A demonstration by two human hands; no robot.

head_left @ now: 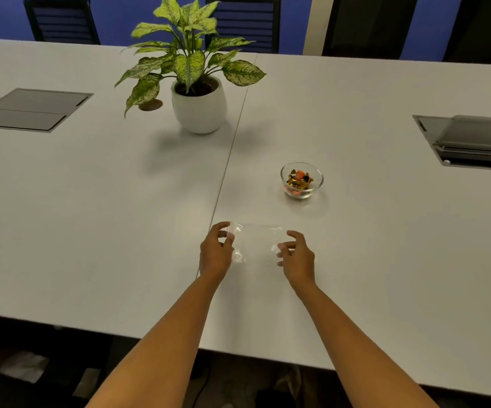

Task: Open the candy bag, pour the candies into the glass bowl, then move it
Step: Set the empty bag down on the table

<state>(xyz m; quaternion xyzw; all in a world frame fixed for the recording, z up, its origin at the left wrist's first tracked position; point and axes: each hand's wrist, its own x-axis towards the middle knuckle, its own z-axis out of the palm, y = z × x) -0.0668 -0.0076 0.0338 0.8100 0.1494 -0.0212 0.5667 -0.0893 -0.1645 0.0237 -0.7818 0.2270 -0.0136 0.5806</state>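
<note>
A small glass bowl (302,179) stands on the white table, filled with gold, orange and dark wrapped candies (299,178). Nearer to me, a clear, empty-looking plastic candy bag (255,242) is stretched flat between my hands. My left hand (216,251) pinches its left edge with the fingertips. On the bag's right edge my right hand (296,255) grips with thumb and fingers. The bowl lies beyond and to the right of the bag, apart from both hands.
A potted plant in a white pot (199,106) stands at the back centre. Grey cable hatches are set into the table at the left (29,109) and right (470,142). Black chairs (62,20) line the far side. The table's front edge (138,334) crosses under my forearms.
</note>
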